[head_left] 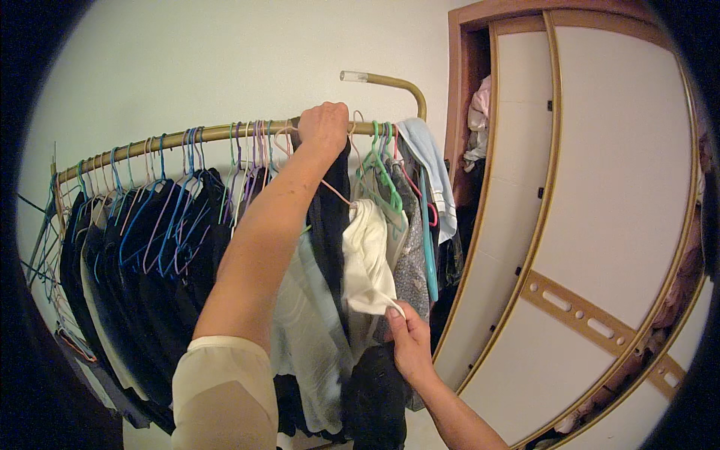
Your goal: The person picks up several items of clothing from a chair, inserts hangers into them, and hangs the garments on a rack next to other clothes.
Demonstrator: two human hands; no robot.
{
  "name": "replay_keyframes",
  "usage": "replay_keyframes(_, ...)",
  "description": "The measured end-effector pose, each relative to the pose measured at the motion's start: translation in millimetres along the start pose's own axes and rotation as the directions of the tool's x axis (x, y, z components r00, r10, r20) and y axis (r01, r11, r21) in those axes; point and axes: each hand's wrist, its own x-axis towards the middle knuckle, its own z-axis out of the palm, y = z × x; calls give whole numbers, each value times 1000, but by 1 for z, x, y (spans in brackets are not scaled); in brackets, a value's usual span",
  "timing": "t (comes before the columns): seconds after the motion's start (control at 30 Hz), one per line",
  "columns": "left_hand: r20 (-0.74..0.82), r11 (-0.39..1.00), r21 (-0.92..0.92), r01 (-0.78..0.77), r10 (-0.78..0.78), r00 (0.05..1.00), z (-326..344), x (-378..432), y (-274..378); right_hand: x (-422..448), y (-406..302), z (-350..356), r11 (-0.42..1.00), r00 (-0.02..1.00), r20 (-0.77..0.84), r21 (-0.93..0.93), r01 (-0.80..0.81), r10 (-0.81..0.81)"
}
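Note:
My left hand [325, 128] is closed at the brass-coloured clothes rail [214, 134], over dark cloth that hangs from it; what exactly its fingers grip is hidden. Lower and to the right, my right hand [409, 337] pinches the lower edge of a cream-white garment [368, 264] between thumb and fingers. That garment hangs from one end of a pale pink hanger [336, 192]. Just right of it are green hangers [376, 143] and a grey patterned garment [409, 247]. Below my left forearm hangs a pale grey-green garment [309, 337].
Dark garments [152, 292] on blue and purple hangers fill the rail's left part. A light blue cloth [430, 163] lies over its right end, under a bent metal tube [394, 81]. A wardrobe with sliding doors [613, 140] stands at right, clothes showing in its gaps.

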Motion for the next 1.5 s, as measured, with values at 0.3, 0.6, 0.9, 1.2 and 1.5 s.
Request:
replay_keyframes(0.3, 105, 940, -195, 281, -265, 959, -74, -20, -13, -21, -13, -23, 998, 1000, -17, 63, 1, 0)
replay_keyframes(0.6, 713, 495, -611, 617, 6, 701, -167, -198, -24, -56, -56, -24, 996, 986, 163, 73, -43, 30)
replay_keyframes(0.9, 734, 237, -675, 698, 127, 667, -194, -368, 56, -105, -70, -28, 802, 878, 437, 444, -400, 196)
replay_keyframes(1.2, 672, 391, -674, 627, -26, 740, -181, -381, 54, -180, -52, -95, 754, 760, 305, 164, -636, 574)
replay_keyframes(1.5, 444, 822, -568, 45, 260, 858, -169, -351, 90, -266, -51, -166, 710, 712, 128, 64, -701, 691)
